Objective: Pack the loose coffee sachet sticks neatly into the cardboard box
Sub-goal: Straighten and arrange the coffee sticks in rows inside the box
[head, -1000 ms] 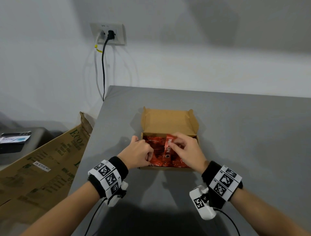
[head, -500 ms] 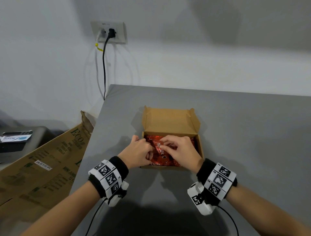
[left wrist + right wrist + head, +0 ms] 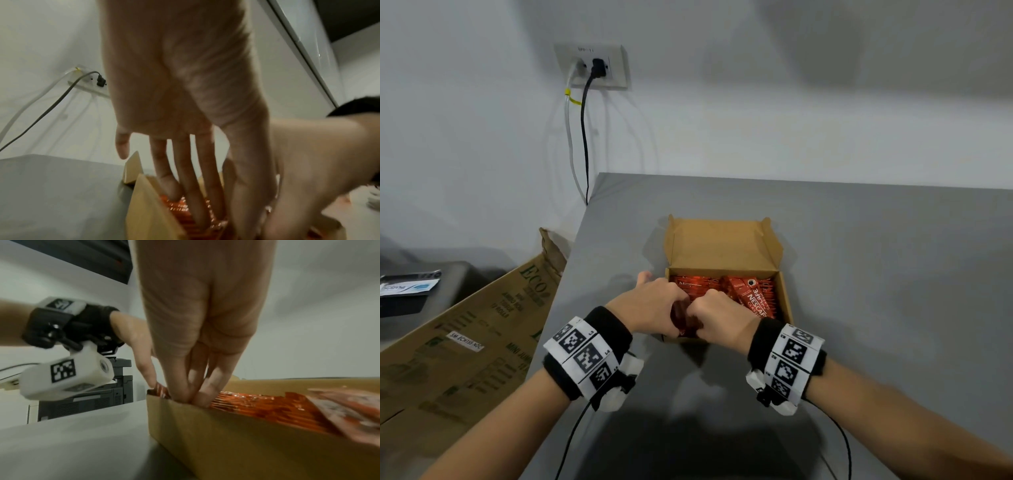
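Note:
An open cardboard box [image 3: 722, 243] sits on the grey table, its lid flap standing up at the back. Red coffee sachet sticks [image 3: 751, 298] fill it, and one labelled stick lies slanted on top at the right. Both hands meet at the box's near-left corner. My left hand [image 3: 657, 305] reaches down with straight fingers [image 3: 185, 178] pushed among the sachets [image 3: 179, 209] by the left wall [image 3: 148, 211]. My right hand [image 3: 719, 315] points its bunched fingers [image 3: 197, 394] straight down into the sachets [image 3: 257, 404] just inside the near wall [image 3: 226, 443]. The fingertips are hidden among the sticks.
A large printed brown carton [image 3: 465, 342] leans beside the table's left edge. A wall socket [image 3: 592, 68] with two cables hangs behind. A dark printer [image 3: 86, 399] stands off to the left. Bare grey tabletop [image 3: 876, 274] lies right of the box.
My right hand has slid from the middle of the box to its near-left corner, next to the left hand. The labelled sachet it was handling now lies on the stack at the right.

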`<state>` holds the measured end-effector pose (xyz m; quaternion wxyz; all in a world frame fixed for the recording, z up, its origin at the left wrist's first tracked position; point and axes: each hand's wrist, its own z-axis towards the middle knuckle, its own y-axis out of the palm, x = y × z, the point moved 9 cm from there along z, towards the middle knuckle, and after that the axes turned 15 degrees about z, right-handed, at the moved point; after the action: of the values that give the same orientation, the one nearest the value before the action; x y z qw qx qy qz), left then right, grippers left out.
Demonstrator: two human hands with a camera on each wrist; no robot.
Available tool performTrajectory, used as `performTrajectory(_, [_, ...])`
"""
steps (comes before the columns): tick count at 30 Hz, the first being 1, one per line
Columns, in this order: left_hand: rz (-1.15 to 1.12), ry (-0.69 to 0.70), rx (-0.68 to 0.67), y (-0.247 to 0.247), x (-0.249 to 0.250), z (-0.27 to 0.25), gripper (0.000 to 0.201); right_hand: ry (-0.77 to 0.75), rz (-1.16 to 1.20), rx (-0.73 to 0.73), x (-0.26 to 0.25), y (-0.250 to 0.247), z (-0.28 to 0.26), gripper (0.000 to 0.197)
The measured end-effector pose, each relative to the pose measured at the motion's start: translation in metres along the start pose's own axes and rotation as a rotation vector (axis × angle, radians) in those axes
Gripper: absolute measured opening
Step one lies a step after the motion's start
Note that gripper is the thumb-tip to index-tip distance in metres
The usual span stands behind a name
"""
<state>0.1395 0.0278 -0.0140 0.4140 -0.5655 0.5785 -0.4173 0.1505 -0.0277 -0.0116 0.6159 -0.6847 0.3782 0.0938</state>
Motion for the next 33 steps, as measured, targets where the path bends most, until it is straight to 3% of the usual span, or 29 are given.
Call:
performTrajectory(6, [0.046, -0.074, 0.014, -0.003, -0.003, -0.006, 0.009, 0.018, -0.011, -0.022, 0.001, 0.007, 0.008, 0.014])
performTrajectory(10, [0.109, -0.090, 0.055, 0.000, -0.002, -0.009, 0.012, 0.054, 0.122, -0.018, 0.014, -0.003, -0.004, 0.011])
performTrajectory(17, [0.163, -0.047, 0.072, 0.004, 0.005, -0.005, 0.013, 0.078, 0.000, -0.055, 0.020, 0.001, -0.006, 0.015])
performTrajectory(24, [0.140, -0.004, 0.097, 0.008, 0.000, -0.003, 0.021, 0.084, 0.104, -0.076, 0.021, -0.006, -0.011, 0.008])
performTrajectory(29, [0.179, 0.001, 0.137, 0.009, 0.007, 0.002, 0.025, 0.082, 0.018, 0.003, 0.022, -0.001, -0.015, 0.009])
performTrajectory(31, [0.168, -0.008, 0.147, 0.011, 0.005, 0.001, 0.019, 0.144, 0.071, 0.139, 0.040, -0.022, -0.020, 0.012])
performTrajectory(33, [0.154, -0.005, 0.149, 0.014, 0.004, 0.000, 0.019, 0.258, 0.158, 0.363, 0.071, -0.060, -0.031, 0.011])
